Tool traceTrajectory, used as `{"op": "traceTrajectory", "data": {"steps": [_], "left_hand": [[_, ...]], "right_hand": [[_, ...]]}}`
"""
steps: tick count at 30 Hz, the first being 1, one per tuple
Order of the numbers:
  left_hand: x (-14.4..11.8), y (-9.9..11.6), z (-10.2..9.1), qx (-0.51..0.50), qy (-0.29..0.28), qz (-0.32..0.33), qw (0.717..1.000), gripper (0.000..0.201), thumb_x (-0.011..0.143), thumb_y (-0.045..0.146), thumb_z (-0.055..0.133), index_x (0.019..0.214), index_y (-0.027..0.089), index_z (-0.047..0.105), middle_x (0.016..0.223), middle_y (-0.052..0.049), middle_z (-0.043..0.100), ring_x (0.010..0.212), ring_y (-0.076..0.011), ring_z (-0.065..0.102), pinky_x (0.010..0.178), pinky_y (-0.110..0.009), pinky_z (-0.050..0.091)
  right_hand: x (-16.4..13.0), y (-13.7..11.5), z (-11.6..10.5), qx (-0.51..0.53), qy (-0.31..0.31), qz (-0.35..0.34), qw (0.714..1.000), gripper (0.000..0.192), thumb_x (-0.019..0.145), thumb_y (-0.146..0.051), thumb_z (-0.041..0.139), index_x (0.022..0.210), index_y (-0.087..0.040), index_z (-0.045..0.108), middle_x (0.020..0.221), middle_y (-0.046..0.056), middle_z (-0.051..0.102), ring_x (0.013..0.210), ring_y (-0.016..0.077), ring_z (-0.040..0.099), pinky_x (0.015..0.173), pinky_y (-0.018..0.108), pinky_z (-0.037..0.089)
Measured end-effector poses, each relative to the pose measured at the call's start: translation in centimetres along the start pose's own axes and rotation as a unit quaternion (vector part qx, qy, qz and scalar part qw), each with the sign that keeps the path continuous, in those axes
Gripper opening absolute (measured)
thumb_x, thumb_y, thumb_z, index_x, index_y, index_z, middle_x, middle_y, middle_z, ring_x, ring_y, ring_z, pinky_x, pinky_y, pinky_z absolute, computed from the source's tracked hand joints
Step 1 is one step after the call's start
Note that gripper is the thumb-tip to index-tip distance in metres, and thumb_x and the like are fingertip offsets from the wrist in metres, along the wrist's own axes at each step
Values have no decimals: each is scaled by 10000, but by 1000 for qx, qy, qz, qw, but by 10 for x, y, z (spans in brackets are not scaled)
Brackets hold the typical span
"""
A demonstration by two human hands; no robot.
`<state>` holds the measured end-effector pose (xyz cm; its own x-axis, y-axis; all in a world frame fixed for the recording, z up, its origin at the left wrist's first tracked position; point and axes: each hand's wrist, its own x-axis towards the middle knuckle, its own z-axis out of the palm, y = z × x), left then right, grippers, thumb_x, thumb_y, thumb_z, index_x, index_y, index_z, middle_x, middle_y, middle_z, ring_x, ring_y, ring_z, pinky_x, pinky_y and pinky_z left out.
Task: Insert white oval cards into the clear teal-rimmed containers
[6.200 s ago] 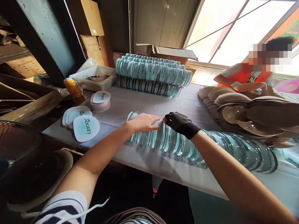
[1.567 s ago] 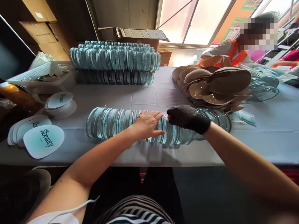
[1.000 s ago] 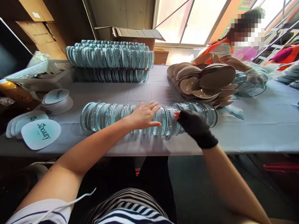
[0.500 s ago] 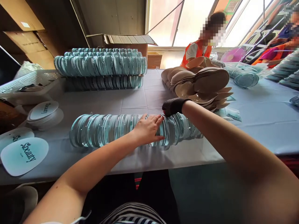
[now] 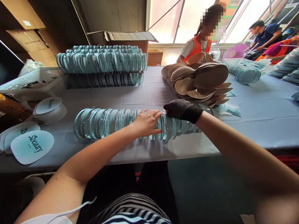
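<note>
A long row of clear round discs (image 5: 102, 123), standing on edge and packed face to face, lies along the front of the table. My bare left hand (image 5: 147, 122) rests on top of this row, fingers stretched out and thumb apart. Close to its right, my right hand (image 5: 179, 109) wears a black dotted glove. Its fingers curl down at the upper edge of the discs; what they hold, if anything, is hidden. More discs run rightward beneath the right wrist.
Stacked rows of similar discs (image 5: 102, 62) stand at the back left, near a white basket (image 5: 53, 71). Printed white cards (image 5: 32, 146) lie at the left. Beige bowl-like pieces (image 5: 210, 77) are piled beyond my right hand. A co-worker in an orange vest (image 5: 197, 46) is across the table.
My right hand has turned, showing more of the glove's back, and its wrist has shifted right. My left hand stays on the discs. The camera view has shifted slightly.
</note>
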<state>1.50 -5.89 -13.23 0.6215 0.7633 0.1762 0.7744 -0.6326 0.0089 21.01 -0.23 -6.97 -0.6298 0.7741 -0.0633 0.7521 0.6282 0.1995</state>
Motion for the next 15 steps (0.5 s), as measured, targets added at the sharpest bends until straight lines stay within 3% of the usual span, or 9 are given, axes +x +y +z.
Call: {"op": "traceTrajectory", "data": {"steps": [3, 5, 10, 12, 15], "left_hand": [[-1, 0, 0, 8, -7, -5, 1000, 816, 836, 646, 500, 1483, 198, 285, 1506, -110, 391, 1353, -290, 384, 1134, -508, 244], [0, -1, 0, 12, -7, -7, 1000, 821, 833, 656, 497, 1482, 199, 287, 1506, -110, 392, 1348, -288, 393, 1137, -496, 242], [1, 1, -2, 16, -4, -4, 1000, 817, 838, 660, 493, 1474, 183, 302, 1502, -116, 401, 1337, -275, 413, 1138, -480, 248], [-1, -1, -2, 20, 0, -6, 1000, 820, 839, 654, 497, 1477, 180, 295, 1505, -116, 398, 1344, -271, 408, 1139, -481, 251], [-8, -12, -3, 31, 2, -17, 999, 819, 838, 648, 506, 1484, 196, 286, 1500, -114, 406, 1344, -271, 414, 1130, -474, 274]], "right_hand": [[-48, -19, 26, 25, 97, 39, 994, 270, 851, -321, 481, 851, -174, 708, 767, 82, 696, 693, 197, 609, 592, 283, 294], [-75, -43, 55, 49, 127, 59, 989, 292, 871, -326, 464, 816, -177, 709, 744, 88, 694, 690, 198, 608, 605, 283, 317], [-108, -99, 134, 105, 103, 143, 979, 305, 899, -324, 448, 909, -227, 737, 858, 90, 728, 786, 241, 653, 665, 309, 417], [-112, -97, 144, 134, 118, 155, 972, 340, 928, -370, 418, 960, -247, 734, 875, 82, 732, 806, 242, 662, 701, 317, 453], [-114, -46, 125, 175, 254, 190, 932, 390, 945, -444, 395, 1075, -226, 691, 1015, 94, 715, 956, 238, 646, 846, 325, 475]]}}
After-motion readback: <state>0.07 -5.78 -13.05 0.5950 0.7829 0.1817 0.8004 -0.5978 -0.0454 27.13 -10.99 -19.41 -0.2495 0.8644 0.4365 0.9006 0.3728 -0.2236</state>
